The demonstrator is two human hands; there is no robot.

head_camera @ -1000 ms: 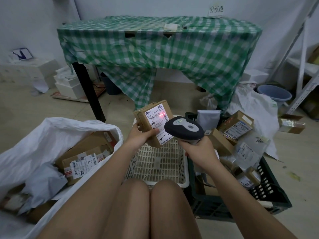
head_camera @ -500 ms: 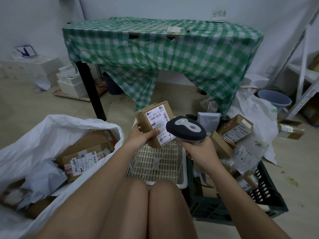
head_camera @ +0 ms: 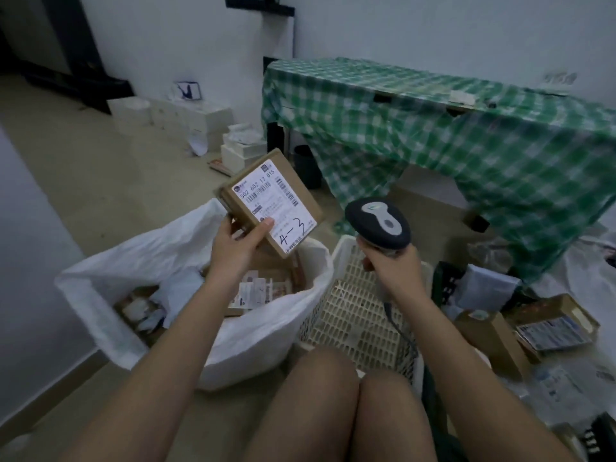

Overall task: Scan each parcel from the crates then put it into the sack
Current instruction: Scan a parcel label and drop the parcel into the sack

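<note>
Here, each thing is told on its own line.

Left hand: the left hand [head_camera: 238, 243] is curled round the lower left corner of a brown box [head_camera: 270, 203]. The thumb is pressed on the white label, and the other fingers are hidden behind the box.

Box: the brown box is held up in the air, tilted, above the far rim of the sack. A white label with bar codes and the handwritten "4-3" is seen on its top face. It is at about 9 o'clock from the scanner, and the two are kept apart.

Right hand: the right hand [head_camera: 391, 263] is wrapped round the handle of a dark scanner [head_camera: 378, 223]. The scanner's grey top is turned up, and its head is pointed away toward 12 o'clock.

Sack: a white sack [head_camera: 253, 338] is stood open on the floor at about 10 o'clock from the knees. Other boxes and white wrapped parcels are seen inside it.

White basket: a white basket [head_camera: 353, 315] with slotted walls is set just beside the sack, at about 3 o'clock from it. The scanner is held over its far edge.

Dark crate: a dark crate [head_camera: 445, 285] is placed at 3 o'clock from the white basket. More parcels [head_camera: 553, 328] are piled in and around it, but the blur makes them hard to tell apart.

Table: a table under a green checked cloth [head_camera: 466, 145] is stood at about 1 o'clock, well apart from the hands.

Small white boxes: they [head_camera: 186, 120] are stacked along the wall at about 11 o'clock.
</note>
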